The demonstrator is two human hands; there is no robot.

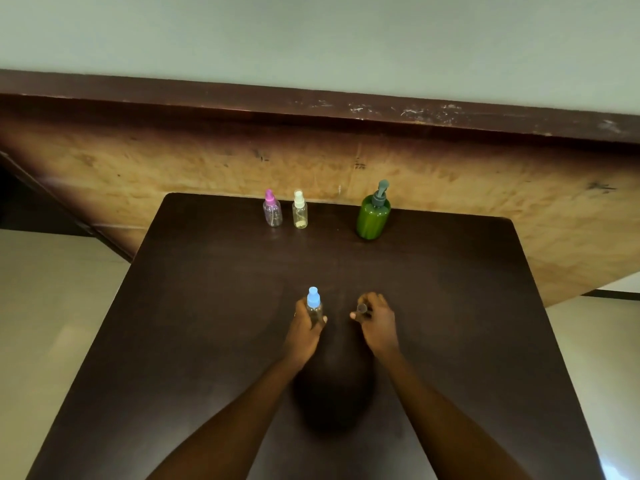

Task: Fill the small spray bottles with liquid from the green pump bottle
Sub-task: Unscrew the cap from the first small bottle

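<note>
Fingers (300, 310) grip blue-capped bottle (314, 304) upright, cap upward.

A plain indoor room, home or office unclear: a dark wooden table (450, 306) set against a worn plywood panel (173, 168), pale wall (311, 36) at the far side, pale floor (52, 323)

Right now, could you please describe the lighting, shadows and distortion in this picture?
In the head view, a round dark shadow lies on the table between the forearms, and the wide lens splays its side edges; the blue-capped bottle in the left hand reads clearly, but the small object pinched by the right hand is too dark to identify.
</note>
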